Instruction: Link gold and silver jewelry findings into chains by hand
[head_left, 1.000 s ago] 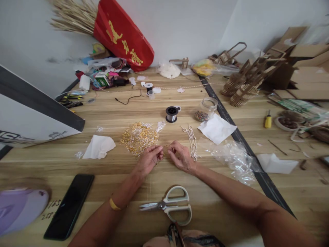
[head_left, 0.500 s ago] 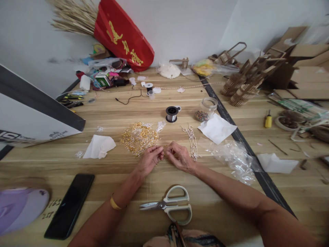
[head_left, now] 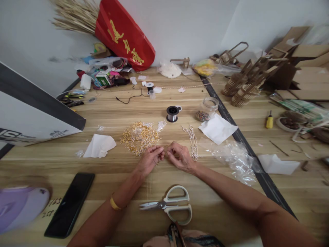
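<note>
My left hand [head_left: 153,156] is closed in a pinch at the front of a heap of gold and silver beaded pieces [head_left: 138,137]. Facing it, my right hand [head_left: 179,156] also pinches, its fingertips a small gap away from the left ones. What the fingers hold is too small to make out; thin clear lines hang below the left hand. Right of my right hand lie several beaded strands [head_left: 193,142] with rings at their ends. Nearer my body, scissors [head_left: 164,205] with white handles lie between my forearms. A spool of fine wire [head_left: 172,114] stands beyond my hands.
A black phone [head_left: 70,205] lies at the left front, near a white paper [head_left: 99,145]. On the right are a glass jar [head_left: 207,109] of small beads, another white paper [head_left: 218,128] and clear plastic bags [head_left: 236,161]. Woven wooden pieces [head_left: 244,85] stand behind.
Both hands keep nearly the same pinch and place. The whole view has shifted very slightly; nothing on the table has visibly moved.
</note>
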Action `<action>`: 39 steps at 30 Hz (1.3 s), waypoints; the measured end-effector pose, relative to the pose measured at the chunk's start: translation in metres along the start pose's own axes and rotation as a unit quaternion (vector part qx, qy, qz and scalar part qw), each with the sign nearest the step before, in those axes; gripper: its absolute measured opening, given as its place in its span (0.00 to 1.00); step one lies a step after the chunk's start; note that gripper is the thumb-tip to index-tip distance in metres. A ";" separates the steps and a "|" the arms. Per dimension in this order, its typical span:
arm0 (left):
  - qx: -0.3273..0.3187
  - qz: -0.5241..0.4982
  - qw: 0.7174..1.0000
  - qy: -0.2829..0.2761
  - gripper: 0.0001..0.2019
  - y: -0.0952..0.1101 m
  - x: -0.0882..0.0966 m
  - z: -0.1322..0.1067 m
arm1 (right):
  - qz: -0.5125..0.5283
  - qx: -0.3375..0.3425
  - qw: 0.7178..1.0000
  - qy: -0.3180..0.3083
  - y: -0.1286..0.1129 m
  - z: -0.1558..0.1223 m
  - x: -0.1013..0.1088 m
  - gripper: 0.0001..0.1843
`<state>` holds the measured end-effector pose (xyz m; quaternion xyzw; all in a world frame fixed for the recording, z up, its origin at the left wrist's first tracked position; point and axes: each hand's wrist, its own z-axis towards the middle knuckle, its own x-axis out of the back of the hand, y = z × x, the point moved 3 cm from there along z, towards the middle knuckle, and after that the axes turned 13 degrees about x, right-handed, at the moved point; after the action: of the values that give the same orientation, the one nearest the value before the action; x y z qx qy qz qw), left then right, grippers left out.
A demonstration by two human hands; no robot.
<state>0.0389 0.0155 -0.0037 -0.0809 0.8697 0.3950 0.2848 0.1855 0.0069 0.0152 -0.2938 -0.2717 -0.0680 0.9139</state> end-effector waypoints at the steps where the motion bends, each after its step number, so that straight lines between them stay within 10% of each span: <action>1: 0.000 0.000 1.000 0.001 0.10 0.000 0.000 0.000 | 0.000 -0.001 1.000 -0.001 0.000 0.000 0.000 0.04; 39: -0.007 0.012 1.000 -0.004 0.10 0.000 -0.002 0.000 | -0.001 0.018 1.000 0.002 -0.002 0.002 0.001 0.03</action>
<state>0.0400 0.0152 -0.0026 -0.0712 0.8664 0.4051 0.2832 0.1845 0.0062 0.0178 -0.2767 -0.2712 -0.0648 0.9196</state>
